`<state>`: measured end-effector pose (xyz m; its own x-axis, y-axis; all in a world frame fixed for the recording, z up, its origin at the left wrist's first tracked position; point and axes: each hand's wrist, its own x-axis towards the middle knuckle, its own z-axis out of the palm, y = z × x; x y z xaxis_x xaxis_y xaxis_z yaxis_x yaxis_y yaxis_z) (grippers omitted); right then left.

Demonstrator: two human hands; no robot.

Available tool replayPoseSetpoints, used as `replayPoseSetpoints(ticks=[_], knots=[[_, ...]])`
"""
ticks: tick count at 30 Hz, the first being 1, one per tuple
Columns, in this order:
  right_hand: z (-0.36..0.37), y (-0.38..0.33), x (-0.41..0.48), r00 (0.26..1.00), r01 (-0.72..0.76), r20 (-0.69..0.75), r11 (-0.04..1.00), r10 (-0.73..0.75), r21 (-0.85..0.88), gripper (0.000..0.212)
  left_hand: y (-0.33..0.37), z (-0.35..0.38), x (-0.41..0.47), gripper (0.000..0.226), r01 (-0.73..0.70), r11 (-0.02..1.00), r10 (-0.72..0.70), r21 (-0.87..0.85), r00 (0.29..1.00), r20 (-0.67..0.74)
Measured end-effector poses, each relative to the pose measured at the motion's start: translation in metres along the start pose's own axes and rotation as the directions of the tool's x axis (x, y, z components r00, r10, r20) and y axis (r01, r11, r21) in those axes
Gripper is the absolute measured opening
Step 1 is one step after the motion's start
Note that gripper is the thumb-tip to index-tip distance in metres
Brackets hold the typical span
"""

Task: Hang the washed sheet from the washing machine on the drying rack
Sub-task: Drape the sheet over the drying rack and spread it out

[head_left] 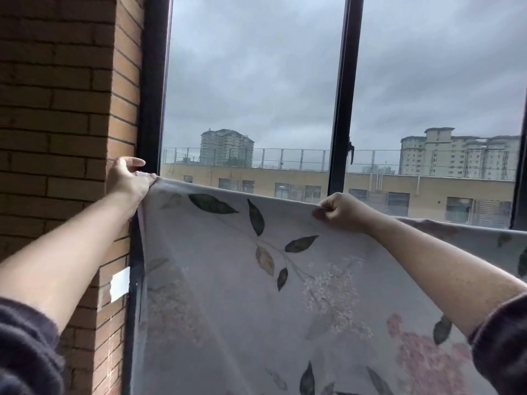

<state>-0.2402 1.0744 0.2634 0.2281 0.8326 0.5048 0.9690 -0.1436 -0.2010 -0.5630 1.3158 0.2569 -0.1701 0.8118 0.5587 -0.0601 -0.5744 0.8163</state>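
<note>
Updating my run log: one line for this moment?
left hand pinches sheet corner | right hand grips top edge | sheet spread before window

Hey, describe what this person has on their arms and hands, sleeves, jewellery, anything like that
The left sleeve and right sleeve are dark, greyish and fuzzy, like a soft knit or fleece. Both end near the elbow, so the forearms are bare. The left hand and right hand are bare too: no gloves, and no ring, watch or bracelet shows.

left hand and right hand are both bare, forearms too. well back from each hand there's a dark fuzzy sleeve pushed up, left sleeve and right sleeve matching.
</note>
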Motion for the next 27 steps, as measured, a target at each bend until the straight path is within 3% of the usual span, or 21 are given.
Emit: replayPoseSetpoints(ticks=[3, 6, 8, 12, 16, 19, 22, 27], knots=[[-0.006, -0.009, -0.001, 0.995, 0.011, -0.096, 0.995, -0.021, -0.099, 0.041, 0.013, 0.004, 0.014, 0.029, -0.011, 0.99, 0.018, 0.143, 0.999, -0.047], [0.001, -0.014, -0.011, 0.996, 0.003, -0.084, 0.954, -0.03, -0.299, 0.019, 0.004, 0.01, 0.018, 0.025, 0.11, 0.953, -0.118, 0.282, 0.993, 0.012], [0.012, -0.014, -0.019, 0.989, 0.013, -0.13, 0.928, -0.067, -0.373, 0.023, -0.01, 0.011, 0.01, 0.015, 0.143, 0.942, -0.154, 0.304, 0.988, 0.014], [0.042, -0.003, -0.04, 0.95, 0.067, -0.268, 0.942, -0.162, -0.33, 0.035, -0.044, 0.02, -0.027, 0.014, 0.153, 0.966, -0.17, 0.207, 0.983, 0.065], [0.085, 0.016, -0.076, 0.921, 0.129, -0.307, 0.932, -0.238, -0.338, 0.044, -0.093, 0.023, -0.08, 0.045, 0.195, 0.98, -0.178, -0.033, 0.942, 0.283], [0.125, 0.034, -0.115, 0.925, 0.144, -0.286, 0.926, -0.252, -0.35, 0.051, -0.139, 0.027, -0.127, 0.062, 0.259, 0.966, -0.234, 0.002, 0.869, 0.436], [0.157, 0.047, -0.155, 0.927, 0.181, -0.242, 0.907, -0.286, -0.381, 0.053, -0.166, 0.034, -0.181, 0.075, 0.278, 0.958, -0.277, 0.071, 0.833, 0.479], [0.182, 0.065, -0.22, 0.919, 0.208, -0.26, 0.925, -0.296, -0.317, 0.05, -0.189, 0.055, -0.283, 0.072, 0.402, 0.905, -0.41, 0.138, 0.741, 0.532]])
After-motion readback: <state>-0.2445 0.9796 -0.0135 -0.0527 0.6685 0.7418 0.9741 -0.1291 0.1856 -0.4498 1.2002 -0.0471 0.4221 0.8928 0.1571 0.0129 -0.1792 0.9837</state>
